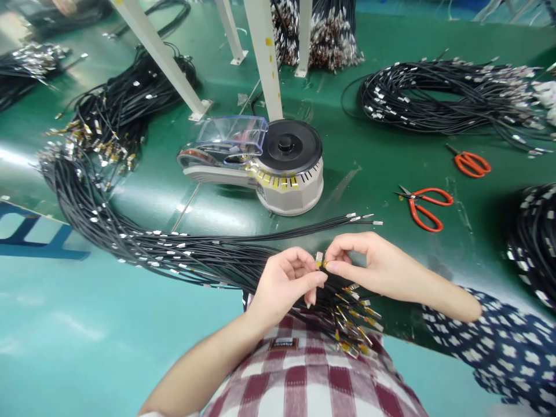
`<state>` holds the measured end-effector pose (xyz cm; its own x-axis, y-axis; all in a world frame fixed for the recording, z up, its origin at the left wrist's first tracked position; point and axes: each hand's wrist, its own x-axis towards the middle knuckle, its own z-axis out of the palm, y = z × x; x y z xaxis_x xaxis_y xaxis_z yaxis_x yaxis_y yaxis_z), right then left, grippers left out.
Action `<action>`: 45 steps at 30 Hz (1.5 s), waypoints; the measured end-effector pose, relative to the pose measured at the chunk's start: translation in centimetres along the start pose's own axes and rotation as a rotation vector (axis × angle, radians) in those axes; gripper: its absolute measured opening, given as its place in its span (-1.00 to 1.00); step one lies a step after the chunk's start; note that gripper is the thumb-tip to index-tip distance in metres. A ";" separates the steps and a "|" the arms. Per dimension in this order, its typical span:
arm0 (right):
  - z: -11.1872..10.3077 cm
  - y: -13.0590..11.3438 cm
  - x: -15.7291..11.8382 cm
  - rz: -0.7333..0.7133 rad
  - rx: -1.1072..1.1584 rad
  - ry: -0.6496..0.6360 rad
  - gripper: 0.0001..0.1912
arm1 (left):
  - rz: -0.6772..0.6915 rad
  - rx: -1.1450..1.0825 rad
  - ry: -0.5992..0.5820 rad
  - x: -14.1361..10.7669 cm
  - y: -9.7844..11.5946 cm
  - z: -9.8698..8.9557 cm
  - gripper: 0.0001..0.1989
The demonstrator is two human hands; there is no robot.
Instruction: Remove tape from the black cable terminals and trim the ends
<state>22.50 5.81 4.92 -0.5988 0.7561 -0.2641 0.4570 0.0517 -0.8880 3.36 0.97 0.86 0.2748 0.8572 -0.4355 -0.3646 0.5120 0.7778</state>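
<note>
Closest to the camera, below the near edge of the green surface: soft woven apron, in maroon and white checks. Pinched between thumb and forefinger of the left hand, over that edge: a cable end with a small, flat, bright metal tip. Pinched too, between the fingertips of the right hand and just beside that tip: a shred of amber tape. Held so close together and near the body, probably, for a fine, steady grip in plain sight. Fanned out beneath, across the near edge and partly over the apron: taped ends, glossy amber and silver. Swept leftward along the near edge from there: a thick cable bundle, smooth, black, flecked with white tags, likely laid lengthwise against tangling. Just beyond the hands: a tape dispenser, pale plastic with round black top, clear cover and short yellow strips about the rim, apparently set for easy reach. Farther right: scissors, blades parted, with looped red handles, and near them a second pair. Toward the far edge: white metal legs on flat feet, and a loose oval coil of black cable.
</note>
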 end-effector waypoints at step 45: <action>4.1 1.8 1.4 -0.031 0.379 0.317 -0.85 | -0.023 -0.019 0.091 0.4 -0.4 -0.3 -0.70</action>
<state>19.83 4.28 1.39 -0.3514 0.9224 -0.1601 0.1357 -0.1190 -0.9836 3.35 1.16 0.21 0.2016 0.8461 -0.4935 -0.3757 0.5321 0.7588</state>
